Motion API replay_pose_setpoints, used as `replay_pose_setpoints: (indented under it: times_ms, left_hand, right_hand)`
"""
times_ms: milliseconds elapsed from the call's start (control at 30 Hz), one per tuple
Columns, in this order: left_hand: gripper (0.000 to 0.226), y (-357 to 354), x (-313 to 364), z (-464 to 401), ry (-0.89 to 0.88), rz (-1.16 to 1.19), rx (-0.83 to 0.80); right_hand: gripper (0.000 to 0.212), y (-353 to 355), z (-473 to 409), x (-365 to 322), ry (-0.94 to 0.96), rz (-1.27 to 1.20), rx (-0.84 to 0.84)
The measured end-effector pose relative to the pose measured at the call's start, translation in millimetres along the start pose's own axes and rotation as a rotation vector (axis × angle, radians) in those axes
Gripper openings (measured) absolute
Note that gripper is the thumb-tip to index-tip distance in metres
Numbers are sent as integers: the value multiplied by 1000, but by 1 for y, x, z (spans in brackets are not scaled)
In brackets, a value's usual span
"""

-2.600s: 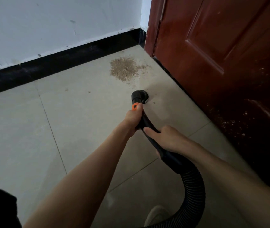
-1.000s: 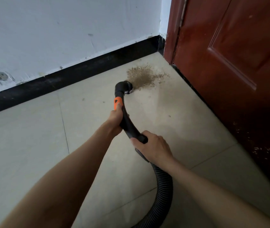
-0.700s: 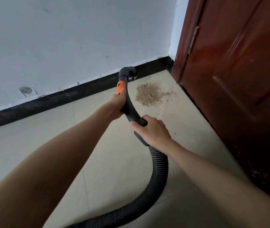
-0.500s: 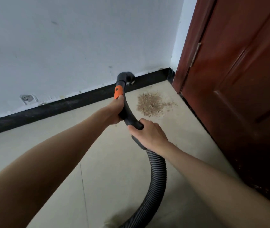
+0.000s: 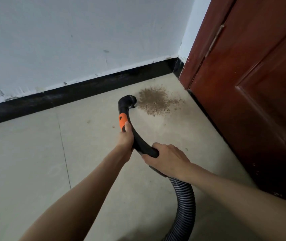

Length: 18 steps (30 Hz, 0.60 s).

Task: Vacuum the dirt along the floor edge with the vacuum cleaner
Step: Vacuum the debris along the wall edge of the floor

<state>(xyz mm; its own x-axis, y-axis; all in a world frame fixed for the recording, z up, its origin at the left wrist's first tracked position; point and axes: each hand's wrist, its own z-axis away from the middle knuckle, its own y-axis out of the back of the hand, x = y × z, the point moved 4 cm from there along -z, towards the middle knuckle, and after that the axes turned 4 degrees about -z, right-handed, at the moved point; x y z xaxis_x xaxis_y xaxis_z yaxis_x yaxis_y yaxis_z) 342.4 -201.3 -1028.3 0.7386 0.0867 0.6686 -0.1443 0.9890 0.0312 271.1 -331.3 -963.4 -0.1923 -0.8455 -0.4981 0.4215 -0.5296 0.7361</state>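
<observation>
Tiled corner floor (image 5: 34, 153), dirt pile (image 5: 156, 101) intact; nozzle (image 5: 127, 101) lowered again to its left edge.
Left hand (image 5: 125, 136), right hand (image 5: 166, 160): each grip closed round hose handle (image 5: 138, 138); suction pass imminent, likely.

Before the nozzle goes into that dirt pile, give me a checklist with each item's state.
1. Left hand gripping the handle below the orange button: ok.
2. Right hand holding the handle's rear end: ok.
3. Nozzle at the left edge of the dirt pile: ok.
4. Nozzle mouth touching the floor: cannot tell.
5. Hose free of kinks: ok.
6. Suction running: cannot tell.
</observation>
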Motion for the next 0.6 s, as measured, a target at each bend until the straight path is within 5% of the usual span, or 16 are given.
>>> replay_pose_setpoints:
  times_ms: [200,600]
  left_hand:
    - [61,-31,38,-1,-39,-64,-23]
    - [61,-52,66,-34,18,-99,37]
  right_hand:
    - [40,25,-25,14,-1,-198,48]
    - [40,31,-82,37,64,-128,56]
